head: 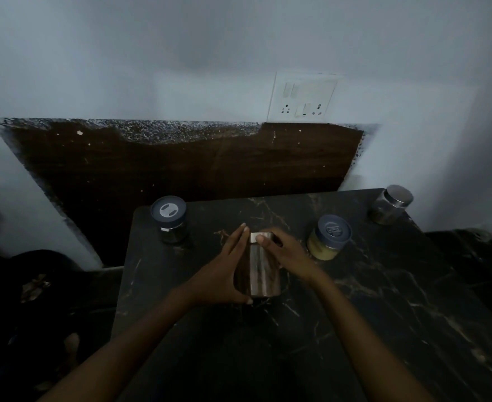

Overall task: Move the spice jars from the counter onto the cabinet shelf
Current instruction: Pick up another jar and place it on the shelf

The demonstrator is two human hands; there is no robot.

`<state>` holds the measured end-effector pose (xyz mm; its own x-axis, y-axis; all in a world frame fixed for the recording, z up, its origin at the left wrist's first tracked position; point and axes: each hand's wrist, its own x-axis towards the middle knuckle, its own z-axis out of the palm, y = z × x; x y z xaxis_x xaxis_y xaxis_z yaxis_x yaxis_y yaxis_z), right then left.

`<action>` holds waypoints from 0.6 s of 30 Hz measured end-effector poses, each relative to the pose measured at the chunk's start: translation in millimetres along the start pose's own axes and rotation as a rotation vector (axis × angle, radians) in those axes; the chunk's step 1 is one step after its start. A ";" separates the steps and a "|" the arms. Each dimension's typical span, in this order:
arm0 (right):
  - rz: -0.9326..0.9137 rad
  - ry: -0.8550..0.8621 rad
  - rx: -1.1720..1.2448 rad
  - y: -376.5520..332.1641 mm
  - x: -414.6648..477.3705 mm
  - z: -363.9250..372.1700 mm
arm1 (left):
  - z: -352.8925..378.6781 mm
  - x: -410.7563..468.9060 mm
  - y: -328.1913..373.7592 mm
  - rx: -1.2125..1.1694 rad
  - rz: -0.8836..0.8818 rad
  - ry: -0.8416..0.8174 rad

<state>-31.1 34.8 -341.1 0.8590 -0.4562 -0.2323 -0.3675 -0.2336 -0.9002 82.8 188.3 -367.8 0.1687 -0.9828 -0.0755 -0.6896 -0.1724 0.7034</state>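
A dark glass spice jar with a metal lid [258,271] is held over the middle of the black marbled counter [355,314]. My left hand [224,271] grips its left side and bottom edge, thumb under the base. My right hand [285,250] curls round its lid and right side. A jar with a grey-blue lid [170,219] stands at the counter's back left corner. A jar of yellow contents with a blue lid [329,237] stands to the right of my hands. A metal-lidded jar [391,205] sits at the back right corner.
A dark wooden panel [181,169] leans on the white wall behind the counter. A white socket plate [304,97] is on the wall above it. Left of the counter the floor is dark and cluttered. No cabinet shelf is in view.
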 end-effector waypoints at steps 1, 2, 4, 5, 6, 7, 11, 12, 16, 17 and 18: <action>-0.001 0.015 0.000 -0.8 -6.0 0.2 | 0.8 -2.5 3.8 -0.018 0.004 -0.006; 0.002 0.031 0.001 -1.9 -10.7 -0.1 | 1.3 -4.2 7.3 -0.035 0.012 -0.007; 0.020 0.063 0.019 -5.4 -21.3 -0.6 | 1.9 -7.5 15.5 -0.061 0.030 -0.013; 0.026 0.076 0.031 -6.8 -26.4 -1.2 | 1.9 -8.7 19.6 -0.069 0.038 -0.015; 0.031 0.094 0.039 -7.7 -31.3 -2.4 | 1.8 -8.9 23.1 -0.066 0.047 -0.012; 0.040 0.110 0.037 -8.7 -35.2 -4.2 | 1.0 -8.8 26.8 -0.053 0.059 -0.006; 0.039 0.054 0.072 -5.3 -50.9 -23.3 | -4.5 -4.2 40.2 -0.035 0.084 0.006; 0.012 0.012 0.094 -4.4 -54.5 -30.8 | -6.7 -3.3 42.7 -0.044 0.087 0.008; -0.120 -0.236 -0.138 0.2 -69.8 -58.3 | -9.8 2.0 54.7 -0.062 0.075 0.000; -0.137 -0.251 -0.212 2.6 -71.2 -60.5 | -9.3 3.6 57.4 -0.067 0.076 -0.006; -0.150 -0.243 -0.253 4.5 -72.4 -61.4 | -8.5 5.3 59.6 -0.071 0.079 -0.012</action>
<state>-116.9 14.1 -305.8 0.9583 -0.1913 -0.2124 -0.2815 -0.5011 -0.8183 48.6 173.4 -320.3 0.1070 -0.9939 -0.0262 -0.6485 -0.0897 0.7559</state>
